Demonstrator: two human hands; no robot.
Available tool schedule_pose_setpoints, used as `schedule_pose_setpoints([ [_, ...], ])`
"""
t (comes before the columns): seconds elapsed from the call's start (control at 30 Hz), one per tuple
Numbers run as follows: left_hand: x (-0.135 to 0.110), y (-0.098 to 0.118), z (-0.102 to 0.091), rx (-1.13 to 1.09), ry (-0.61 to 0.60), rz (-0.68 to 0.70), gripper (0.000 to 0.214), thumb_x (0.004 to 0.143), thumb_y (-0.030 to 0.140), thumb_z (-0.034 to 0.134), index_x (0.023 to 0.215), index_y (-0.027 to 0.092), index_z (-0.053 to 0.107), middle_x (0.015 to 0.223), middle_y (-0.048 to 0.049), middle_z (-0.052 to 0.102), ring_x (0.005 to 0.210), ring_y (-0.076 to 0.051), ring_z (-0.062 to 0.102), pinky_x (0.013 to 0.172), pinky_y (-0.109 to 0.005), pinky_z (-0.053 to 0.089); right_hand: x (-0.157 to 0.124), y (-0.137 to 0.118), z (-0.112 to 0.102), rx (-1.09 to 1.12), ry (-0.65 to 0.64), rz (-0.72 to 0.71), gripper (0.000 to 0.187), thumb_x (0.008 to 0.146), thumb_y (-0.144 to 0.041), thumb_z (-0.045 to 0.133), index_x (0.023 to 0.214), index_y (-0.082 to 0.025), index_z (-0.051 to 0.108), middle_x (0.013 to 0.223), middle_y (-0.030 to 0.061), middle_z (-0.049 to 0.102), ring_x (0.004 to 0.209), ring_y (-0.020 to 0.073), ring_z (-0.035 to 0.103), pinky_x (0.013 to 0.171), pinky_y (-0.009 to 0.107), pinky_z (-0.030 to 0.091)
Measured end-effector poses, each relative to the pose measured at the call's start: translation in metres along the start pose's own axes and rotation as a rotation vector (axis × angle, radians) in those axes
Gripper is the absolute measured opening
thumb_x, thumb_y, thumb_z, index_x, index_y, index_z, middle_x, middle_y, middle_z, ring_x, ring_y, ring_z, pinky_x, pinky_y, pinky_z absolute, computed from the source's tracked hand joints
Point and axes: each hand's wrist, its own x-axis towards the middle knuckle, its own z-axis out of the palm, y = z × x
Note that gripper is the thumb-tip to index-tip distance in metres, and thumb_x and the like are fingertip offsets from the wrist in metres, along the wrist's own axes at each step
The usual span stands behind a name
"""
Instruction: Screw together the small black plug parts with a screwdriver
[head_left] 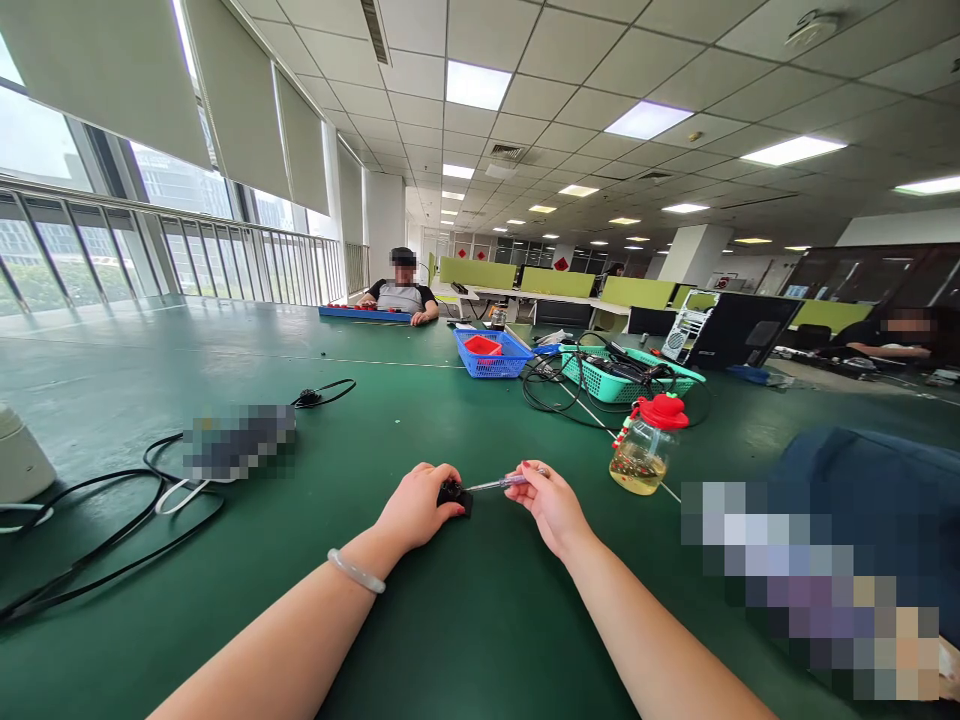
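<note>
Near the middle of the green table (300,580), my left hand (420,508) is closed around a small black part (454,494), whose exact kind I cannot make out. My fingers cover much of it, and it rests at the tabletop. Between the thumb and fingers of my right hand (551,505) is a screwdriver (514,481) with a clear purplish handle. Its thin metal shaft points left, and the tip reaches the black part; whether it sits in a screw is too small to tell.
A glass bottle with a red lid (649,445) stands right of my hands. Behind are a blue basket (491,355) and a teal basket (626,375) of cables. Black cords (150,490) lie left. A person (405,292) sits at the far side by a blue tray (365,314).
</note>
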Motion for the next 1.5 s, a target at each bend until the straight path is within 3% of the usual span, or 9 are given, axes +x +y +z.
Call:
schedule_pose_setpoints([
  [0.33,0.0,0.0,0.0,-0.004,-0.006,-0.007,0.029,0.074,0.033,0.069,0.1,0.026,0.061,0.098,-0.0042,0.063,0.1,-0.024,0.057,0.087,-0.036,0.046,-0.002,-0.001,0.001,-0.036,-0.049,-0.098,0.037,0.059,-0.048,0.082,0.072,-0.019,0.063,0.071,0.0012,0.069,0.061,0.014,0.062,0.069,0.031,0.05],
  [0.67,-0.001,0.001,-0.002,-0.016,-0.016,-0.017,0.029,0.074,0.033,0.068,0.101,0.026,0.061,0.098,-0.0036,0.064,0.099,-0.024,0.057,0.086,-0.036,0.046,-0.006,-0.004,0.004,-0.029,-0.065,-0.099,0.035,0.061,-0.046,0.082,0.072,-0.018,0.063,0.069,0.0018,0.068,0.064,0.0149,0.062,0.07,0.031,0.05],
  [1.1,0.0,0.002,-0.002,-0.038,-0.006,-0.028,0.029,0.072,0.033,0.07,0.099,0.025,0.062,0.093,-0.0026,0.065,0.095,-0.023,0.059,0.082,-0.034,0.046,-0.017,-0.005,0.01,-0.129,-0.281,-0.148,0.032,0.068,-0.047,0.078,0.075,-0.02,0.064,0.083,0.0022,0.068,0.067,0.0155,0.063,0.075,0.034,0.049],
  [1.5,0.001,0.0,0.0,-0.042,-0.008,-0.068,0.039,0.072,0.035,0.069,0.109,0.024,0.058,0.099,-0.0048,0.064,0.099,-0.024,0.059,0.088,-0.036,0.047,-0.012,-0.001,0.009,0.019,-0.196,-0.124,0.032,0.064,-0.044,0.082,0.073,-0.021,0.062,0.083,0.002,0.069,0.07,0.0159,0.063,0.082,0.037,0.05],
])
